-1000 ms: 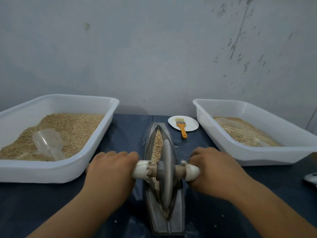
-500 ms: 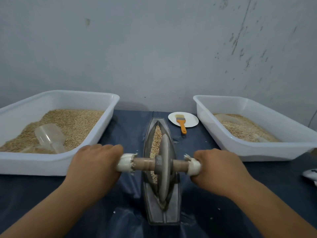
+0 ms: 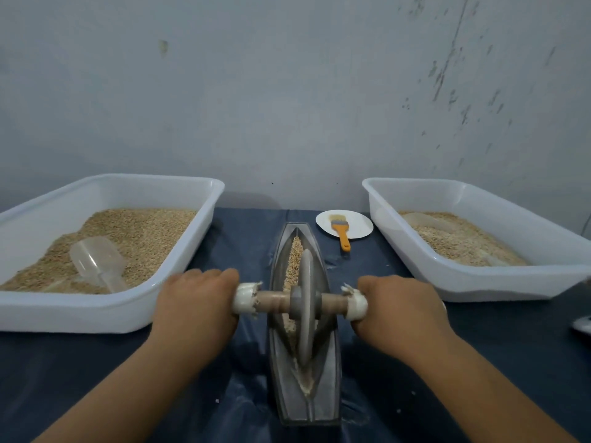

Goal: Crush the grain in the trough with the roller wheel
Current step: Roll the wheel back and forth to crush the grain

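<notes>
- Whereas half a second ago the roller wheel [image 3: 305,302] stood nearer the person, it now sits slightly farther along the boat-shaped metal trough [image 3: 303,327], upright in the groove amid grain [image 3: 295,255].
- Left hand [image 3: 196,310] and right hand [image 3: 398,311] each still grip one end of the wooden axle [image 3: 271,301], well apart.
- Count: two white tubs [image 3: 105,310] [image 3: 499,282] of grain, two clear scoops [image 3: 96,262] [image 3: 428,220], one orange-handled brush [image 3: 341,233] on one small white plate [image 3: 361,227].

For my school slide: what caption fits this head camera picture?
Two hands roll a roller wheel through grain in a trough.
</notes>
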Demonstrator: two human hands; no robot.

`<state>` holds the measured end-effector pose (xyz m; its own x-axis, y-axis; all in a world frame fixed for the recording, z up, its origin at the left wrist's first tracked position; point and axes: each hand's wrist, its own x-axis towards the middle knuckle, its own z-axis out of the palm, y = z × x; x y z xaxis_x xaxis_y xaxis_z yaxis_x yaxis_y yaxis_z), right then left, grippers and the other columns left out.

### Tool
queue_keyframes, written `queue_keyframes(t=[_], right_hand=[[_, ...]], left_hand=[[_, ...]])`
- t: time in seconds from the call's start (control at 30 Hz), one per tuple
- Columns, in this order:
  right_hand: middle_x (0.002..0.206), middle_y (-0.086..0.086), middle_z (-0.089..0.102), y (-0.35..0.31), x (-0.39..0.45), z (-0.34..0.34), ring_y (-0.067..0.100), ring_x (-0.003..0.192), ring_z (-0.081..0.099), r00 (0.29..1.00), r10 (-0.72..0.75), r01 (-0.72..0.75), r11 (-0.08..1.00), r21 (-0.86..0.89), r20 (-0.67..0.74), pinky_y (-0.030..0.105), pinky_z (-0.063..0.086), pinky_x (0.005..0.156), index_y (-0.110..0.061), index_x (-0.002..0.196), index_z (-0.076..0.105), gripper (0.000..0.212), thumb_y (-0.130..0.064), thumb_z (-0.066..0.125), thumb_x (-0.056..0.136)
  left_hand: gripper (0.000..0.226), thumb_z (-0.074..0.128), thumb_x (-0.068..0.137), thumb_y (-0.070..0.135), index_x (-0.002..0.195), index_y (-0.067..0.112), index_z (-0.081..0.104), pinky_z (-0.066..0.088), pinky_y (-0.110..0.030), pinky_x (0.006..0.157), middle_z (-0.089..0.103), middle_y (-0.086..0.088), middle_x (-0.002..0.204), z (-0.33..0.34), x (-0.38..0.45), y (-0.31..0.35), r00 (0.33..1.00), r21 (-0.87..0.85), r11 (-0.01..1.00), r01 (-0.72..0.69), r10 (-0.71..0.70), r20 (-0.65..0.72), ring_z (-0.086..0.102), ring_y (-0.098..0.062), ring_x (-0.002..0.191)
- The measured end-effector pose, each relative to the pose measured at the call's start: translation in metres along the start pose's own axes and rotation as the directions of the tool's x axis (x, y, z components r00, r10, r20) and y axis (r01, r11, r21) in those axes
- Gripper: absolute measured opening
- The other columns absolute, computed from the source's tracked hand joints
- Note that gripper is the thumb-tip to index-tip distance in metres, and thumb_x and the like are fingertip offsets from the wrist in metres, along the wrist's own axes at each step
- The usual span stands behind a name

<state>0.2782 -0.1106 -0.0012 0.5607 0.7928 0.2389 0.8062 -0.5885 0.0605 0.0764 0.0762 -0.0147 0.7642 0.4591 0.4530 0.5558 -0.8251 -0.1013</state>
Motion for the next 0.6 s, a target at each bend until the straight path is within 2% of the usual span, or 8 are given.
queue_keyframes(t=[0.1,0.17,0.23,0.33,0.4,0.47,0.53,0.6], right_hand=[[0.070,-0.010,0.052,-0.004,0.017,-0.001,0.009,0.062,0.048,0.994,0.033,-0.041,0.996,0.079,0.103,0.028,0.033,0.055,-0.031,0.070,0.041,0.024,-0.043,0.060,0.078],[0.075,-0.010,0.056,-0.004,0.022,0.001,0.012,0.069,0.054,0.989,0.039,-0.056,0.991,0.120,0.140,0.028,0.039,0.059,-0.031,0.073,0.045,0.020,-0.041,0.061,0.079],[0.074,-0.010,0.056,-0.001,0.012,0.002,0.009,0.067,0.053,0.988,0.052,-0.070,0.990,0.123,0.142,0.028,0.036,0.055,-0.031,0.074,0.045,0.019,-0.043,0.059,0.079],[0.064,-0.011,0.049,0.004,-0.014,0.010,0.002,0.056,0.042,0.999,0.037,-0.038,0.999,0.036,0.008,0.025,0.023,0.046,-0.033,0.070,0.037,0.025,-0.049,0.055,0.074],[0.060,-0.011,0.046,0.004,-0.021,0.012,0.002,0.052,0.038,0.999,0.027,-0.027,1.000,0.004,-0.044,0.025,0.019,0.045,-0.033,0.068,0.034,0.025,-0.051,0.053,0.070],[0.062,-0.010,0.047,0.002,-0.014,0.009,0.005,0.053,0.039,0.999,0.038,-0.038,0.999,0.037,0.007,0.026,0.020,0.046,-0.032,0.068,0.035,0.026,-0.050,0.053,0.073],[0.067,-0.010,0.049,-0.001,-0.001,0.006,0.010,0.059,0.044,0.993,0.044,-0.055,0.993,0.106,0.109,0.027,0.027,0.050,-0.031,0.070,0.038,0.025,-0.047,0.056,0.077],[0.071,-0.010,0.051,-0.001,0.012,0.004,0.013,0.064,0.049,0.985,0.037,-0.065,0.984,0.168,0.168,0.028,0.033,0.055,-0.030,0.070,0.041,0.022,-0.041,0.057,0.079]], left_hand=[[0.017,0.059,0.082,0.035,0.080,0.030,0.043,0.038,-0.029,0.064,0.056,0.008,0.075,-0.002,0.023,0.006,0.998,0.061,0.997,0.051,-0.053,0.020,0.050,-0.014,0.068],[0.015,0.055,0.084,0.035,0.081,0.031,0.041,0.036,-0.028,0.065,0.055,0.009,0.076,-0.007,0.028,0.011,0.998,0.086,0.995,0.057,-0.059,0.018,0.049,-0.013,0.070],[0.021,0.065,0.077,0.029,0.076,0.028,0.044,0.033,-0.030,0.061,0.053,0.007,0.068,-0.013,0.018,0.011,1.000,0.071,0.997,0.008,-0.007,-0.019,0.047,-0.016,0.062],[0.037,0.081,0.053,0.021,0.064,0.023,0.046,0.030,-0.030,0.052,0.047,0.006,0.053,-0.017,-0.005,0.009,0.988,-0.007,0.996,-0.093,0.092,-0.124,0.041,-0.019,0.047],[0.039,0.082,0.048,0.022,0.062,0.025,0.045,0.031,-0.028,0.050,0.046,0.006,0.051,-0.018,-0.010,0.007,0.993,-0.002,0.996,-0.092,0.091,-0.073,0.042,-0.018,0.045],[0.033,0.077,0.058,0.026,0.065,0.027,0.045,0.032,-0.029,0.052,0.048,0.006,0.054,-0.017,-0.002,0.009,0.998,0.012,0.998,-0.060,0.059,0.009,0.044,-0.017,0.049],[0.018,0.063,0.075,0.033,0.075,0.030,0.046,0.032,-0.030,0.061,0.049,0.008,0.065,-0.017,0.014,0.014,1.000,0.041,0.999,-0.008,0.007,0.021,0.046,-0.014,0.061],[0.012,0.052,0.084,0.035,0.081,0.031,0.041,0.028,-0.028,0.065,0.044,0.009,0.070,-0.018,0.028,0.020,0.999,0.079,0.997,0.008,-0.011,0.038,0.042,-0.012,0.068]])
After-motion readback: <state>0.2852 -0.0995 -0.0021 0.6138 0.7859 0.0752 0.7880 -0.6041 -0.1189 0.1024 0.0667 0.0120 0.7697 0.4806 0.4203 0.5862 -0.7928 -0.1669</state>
